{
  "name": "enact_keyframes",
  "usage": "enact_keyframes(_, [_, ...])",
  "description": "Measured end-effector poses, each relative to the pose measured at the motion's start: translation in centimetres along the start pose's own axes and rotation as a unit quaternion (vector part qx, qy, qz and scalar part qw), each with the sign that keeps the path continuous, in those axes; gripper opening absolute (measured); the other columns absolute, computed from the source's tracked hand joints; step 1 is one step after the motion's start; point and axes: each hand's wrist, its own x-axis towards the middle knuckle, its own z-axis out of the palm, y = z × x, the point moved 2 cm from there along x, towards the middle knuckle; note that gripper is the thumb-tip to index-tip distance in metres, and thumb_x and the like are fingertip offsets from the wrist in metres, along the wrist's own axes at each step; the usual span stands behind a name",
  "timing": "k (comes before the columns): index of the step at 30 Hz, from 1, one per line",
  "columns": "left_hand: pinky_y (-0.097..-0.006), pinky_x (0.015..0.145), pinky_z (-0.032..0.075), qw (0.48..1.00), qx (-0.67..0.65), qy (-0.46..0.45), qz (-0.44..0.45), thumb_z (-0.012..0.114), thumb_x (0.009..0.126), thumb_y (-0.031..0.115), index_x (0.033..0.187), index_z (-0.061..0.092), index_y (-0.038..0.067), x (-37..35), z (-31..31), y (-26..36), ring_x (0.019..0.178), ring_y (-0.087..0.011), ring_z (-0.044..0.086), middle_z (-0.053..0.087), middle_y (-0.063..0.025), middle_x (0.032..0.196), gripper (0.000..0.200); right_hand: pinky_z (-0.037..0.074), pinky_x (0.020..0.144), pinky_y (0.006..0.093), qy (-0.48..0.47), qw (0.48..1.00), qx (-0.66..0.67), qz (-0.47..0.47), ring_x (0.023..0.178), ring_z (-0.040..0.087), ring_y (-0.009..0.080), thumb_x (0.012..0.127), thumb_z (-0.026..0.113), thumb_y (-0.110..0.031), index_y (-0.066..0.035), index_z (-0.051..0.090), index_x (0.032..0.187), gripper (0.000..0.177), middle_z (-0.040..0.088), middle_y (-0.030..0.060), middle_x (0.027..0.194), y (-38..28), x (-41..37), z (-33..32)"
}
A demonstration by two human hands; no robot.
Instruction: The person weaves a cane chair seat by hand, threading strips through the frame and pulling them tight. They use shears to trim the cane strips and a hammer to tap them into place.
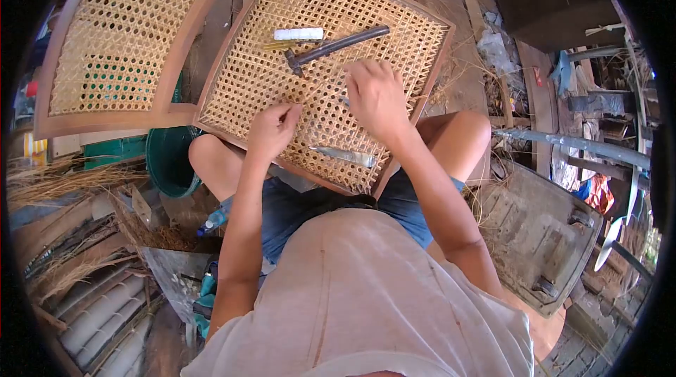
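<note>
A woven cane seat (239, 85) in a brown wooden frame lies across my lap, joined to a chair with a cane back (120, 32). My left hand (271, 130) is just above the weave, thumb and forefinger pinched; whatever they hold is too thin to make out. To its right, my right hand (378, 95) is closed with curled fingers low over the cane, and its grip is hidden. A small bluish tip (343, 101) shows beside it. On the seat lie a hammer (338, 48), a white block (298, 34) and a pointed knife-like blade (343, 156).
A green bucket (172, 166) stands left of my knee. Loose fibre strands (77, 176) and wood pieces lie at the left. A worn grey case-like box (535, 229) is at my right, below a metal pipe (577, 148). Planks cover the floor.
</note>
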Motion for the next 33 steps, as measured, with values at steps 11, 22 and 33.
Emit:
enact_keyframes(11, [-0.0465, 0.081, 0.056, 0.985, 0.157, 0.054, 0.056, 0.068, 0.089, 0.018, 0.113, 0.072, 0.010, -1.2, -0.3, -0.4, 0.095, -0.0365, 0.068, 0.071, -0.0166, 0.106, 0.025, 0.050, 0.099, 0.0460, -0.177, 0.967, -0.097, -0.153, 0.116, 0.064, 0.0284, 0.091, 0.059, -0.013, -0.008, 0.073, 0.108, 0.022, 0.070, 0.0075, 0.117, -5.8, 13.2, 13.6])
enact_keyframes(22, [-0.0479, 0.103, 0.046, 0.964, 0.173, 0.153, 0.129, 0.070, 0.089, 0.013, 0.131, 0.062, 0.001, -0.2, 1.3, 3.3, 0.114, -0.0368, 0.062, 0.066, -0.0207, 0.122, 0.044, 0.057, 0.078, 0.0437, -0.003, 0.991, 0.132, 0.005, 0.090, 0.072, 0.0333, 0.098, 0.065, -0.021, 0.000, 0.060, 0.112, 0.026, 0.070, 0.0198, 0.099, -0.7, 11.0, -7.9])
enact_keyframes(33, [-0.0317, 0.079, 0.056, 0.976, -0.141, -0.087, 0.141, 0.072, 0.095, 0.016, 0.123, 0.065, 0.002, 3.3, 8.5, 14.2, 0.092, -0.0202, 0.072, 0.075, -0.0110, 0.103, 0.032, 0.053, 0.088, 0.0428, 0.066, 0.951, 0.293, 0.074, 0.094, 0.067, 0.0357, 0.091, 0.071, -0.013, -0.002, 0.069, 0.111, 0.023, 0.071, 0.0159, 0.101, 4.5, -2.8, -8.0])
